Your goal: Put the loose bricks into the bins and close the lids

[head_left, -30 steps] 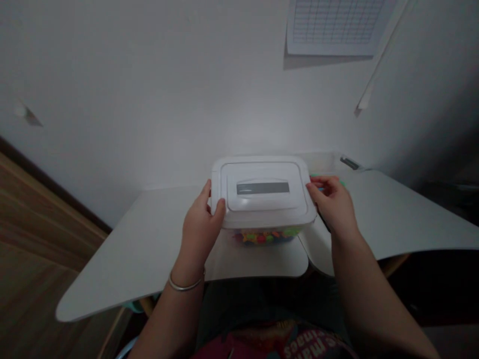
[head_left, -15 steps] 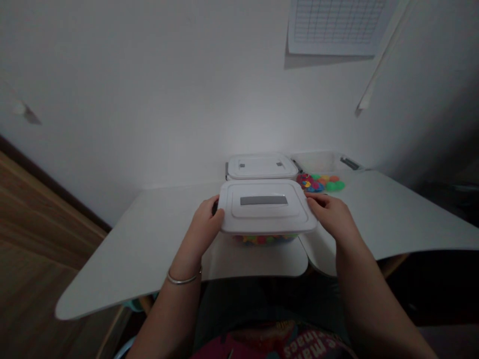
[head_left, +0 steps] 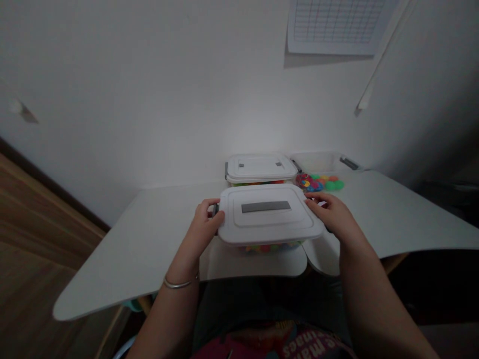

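A clear plastic box with a white lid [head_left: 267, 219] and a grey handle stands on the white table [head_left: 149, 244] right in front of me, colourful small toys showing through its lower wall. My left hand [head_left: 204, 227] grips the box's left end at the grey latch, thumb on the lid edge. My right hand [head_left: 331, 214] holds the right end, fingers curled over the lid's corner.
Behind it stands a second lidded box [head_left: 260, 168] of the same kind. To its right lie colourful balls and toys [head_left: 320, 182] beside an open clear container [head_left: 325, 160]. A white wall rises just behind the table; wooden floor lies at the left.
The box came down from a raised position and now rests low on the table nearer to me, uncovering the second box and the toys behind it. Both hands stayed on its ends.
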A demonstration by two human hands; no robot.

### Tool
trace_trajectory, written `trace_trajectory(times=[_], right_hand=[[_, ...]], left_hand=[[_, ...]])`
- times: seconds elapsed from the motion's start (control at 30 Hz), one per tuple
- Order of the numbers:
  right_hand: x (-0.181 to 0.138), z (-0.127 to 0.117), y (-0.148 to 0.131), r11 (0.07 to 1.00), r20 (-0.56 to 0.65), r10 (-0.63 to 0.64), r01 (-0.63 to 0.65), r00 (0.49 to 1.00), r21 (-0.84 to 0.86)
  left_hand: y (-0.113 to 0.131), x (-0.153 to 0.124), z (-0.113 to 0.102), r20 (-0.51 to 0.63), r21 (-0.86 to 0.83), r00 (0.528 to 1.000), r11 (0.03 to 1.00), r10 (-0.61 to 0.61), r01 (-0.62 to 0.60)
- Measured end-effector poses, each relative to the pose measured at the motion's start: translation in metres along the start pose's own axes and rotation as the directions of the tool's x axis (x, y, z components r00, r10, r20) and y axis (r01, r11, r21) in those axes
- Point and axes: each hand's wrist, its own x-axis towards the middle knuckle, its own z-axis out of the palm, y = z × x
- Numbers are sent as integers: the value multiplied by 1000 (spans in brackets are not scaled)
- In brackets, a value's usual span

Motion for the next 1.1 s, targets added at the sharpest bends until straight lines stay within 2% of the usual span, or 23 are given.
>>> trace_trajectory(times=[0.1,0.17,0.23,0.37,0.43,0.5,0.57,0.67,0.8,0.87,1.03,1.1], right_hand=[[-5,9,5,945,-7,144,-135,990,297],[-10,16,5,822,4,268,-231,963,521],[-16,23,4,674,70,340,-295,938,677],[-26,30,1,438,319,307,-431,897,789],[-28,29,0,382,372,272,-455,887,805],[-28,25,-2,365,369,256,-443,893,819],[-27,19,-5,384,350,253,-426,902,819],[-26,12,-13,479,332,229,-402,915,780],[-29,7,-21,675,298,176,-335,938,657],[-31,7,-22,749,279,161,-301,947,590],[-28,8,-13,887,183,93,-165,979,432],[-26,8,-8,928,140,49,-97,989,360]], left_hand=[[-2,-2,7,1,-254,992,959,-128,124],[-2,-5,13,-19,-402,981,900,-193,169],[-1,-8,18,-8,-529,963,819,-269,224],[2,-12,22,139,-690,939,650,-315,320],[5,-13,23,193,-714,936,612,-295,340],[9,-15,22,192,-722,952,623,-237,301],[13,-16,22,163,-714,975,665,-149,221],[13,-18,21,75,-620,993,776,-88,116],[3,-15,20,17,-244,998,968,-57,59],[-2,-13,20,27,-110,999,993,-45,48],[-1,-11,16,2,15,997,997,-72,72],[4,-13,13,53,63,998,998,-32,29]])
